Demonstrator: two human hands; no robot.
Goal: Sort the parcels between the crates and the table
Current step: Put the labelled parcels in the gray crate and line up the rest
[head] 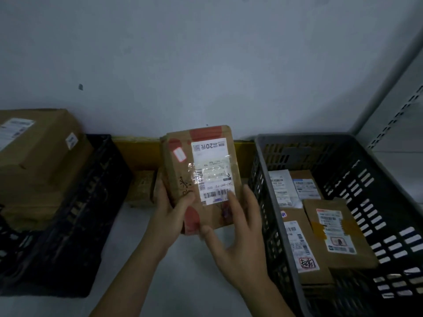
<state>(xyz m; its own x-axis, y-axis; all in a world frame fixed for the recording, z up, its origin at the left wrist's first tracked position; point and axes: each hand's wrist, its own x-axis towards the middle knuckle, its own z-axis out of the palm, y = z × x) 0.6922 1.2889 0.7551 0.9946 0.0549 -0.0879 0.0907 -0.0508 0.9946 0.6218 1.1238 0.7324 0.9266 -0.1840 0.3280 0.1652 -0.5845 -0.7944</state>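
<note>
The left hand gripped the brown parcel — thumb curled over its front, fingers behind its left edge. The right hand lay against its lower right side, fingers nearly straight and spread. The parcel stood upright above the table, between the black crate and the grey crate — both held other parcels.

Table (pale) under two crates
</note>
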